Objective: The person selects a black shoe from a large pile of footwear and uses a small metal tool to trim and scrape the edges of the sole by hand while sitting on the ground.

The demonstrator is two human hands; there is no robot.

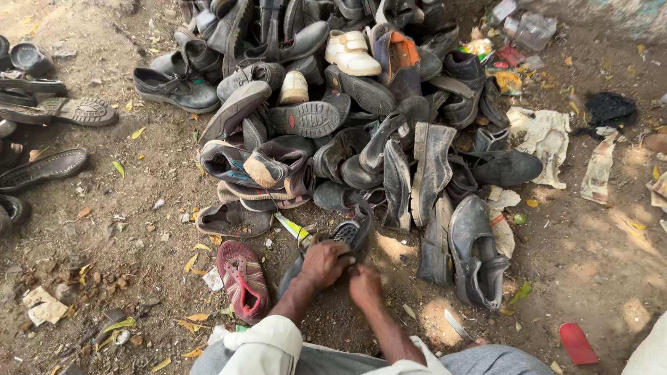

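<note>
1. Left hand (324,264) curls its fingers round a dark worn sandal (345,236), gripping it over the dirt ground (139,229).
2. Right hand (365,287) pinches the same sandal from below, just beside the left.
3. The sandal sits at the near edge of the shoe pile (361,118).
4. A red sandal (243,280) lies just left.

Far on the right, past the shoe pile (347,118), lie small bright wrappers (497,66) in red, yellow and green beside a clear plastic pack (531,29), and a thin yellow-green packet (293,227) lies near the middle.
</note>
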